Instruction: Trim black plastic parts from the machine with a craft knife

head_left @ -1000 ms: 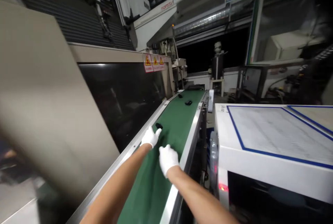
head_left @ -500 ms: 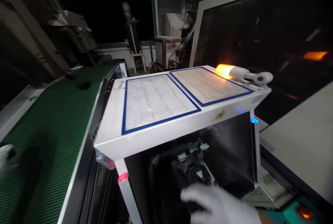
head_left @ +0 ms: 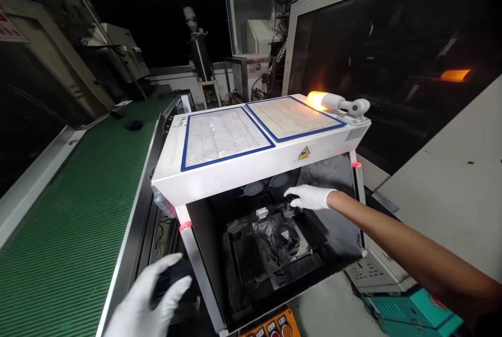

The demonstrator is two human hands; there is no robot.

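- The ribbed green conveyor belt (head_left: pixel 70 222) runs up the left of the view between pale metal side rails; one small black moulded part (head_left: pixel 133 125) lies on it far up, near the top end, well apart from either hand.
- The left hand (head_left: pixel 151 298), in a white glove, sits low beside the belt's right rail, its fingers curled round a dark black piece (head_left: pixel 172 277). The piece is kept close to the body, just left of the white machine's front leg (head_left: pixel 198 269), likely so it stays handy to the opening.
- The white box-shaped machine (head_left: pixel 251 170) stands right of the belt. Two paper sheets taped down with blue borders (head_left: pixel 225 136) lie flat on its top, where they can be read from above.
- Under that top, the dark open chamber holds a black jig with ribbed and recessed parts (head_left: pixel 270 248), tilted toward the person so the nests face the reaching arm.
- The right hand (head_left: pixel 311 197), also white-gloved, reaches deep into the chamber, fingertips pinched on a small black round part (head_left: pixel 290 201) at the back edge of the jig; whether the part is seated or lifted I cannot tell.
- An orange signal lamp (head_left: pixel 321 99) glows at the machine's far right corner, lying on its side.
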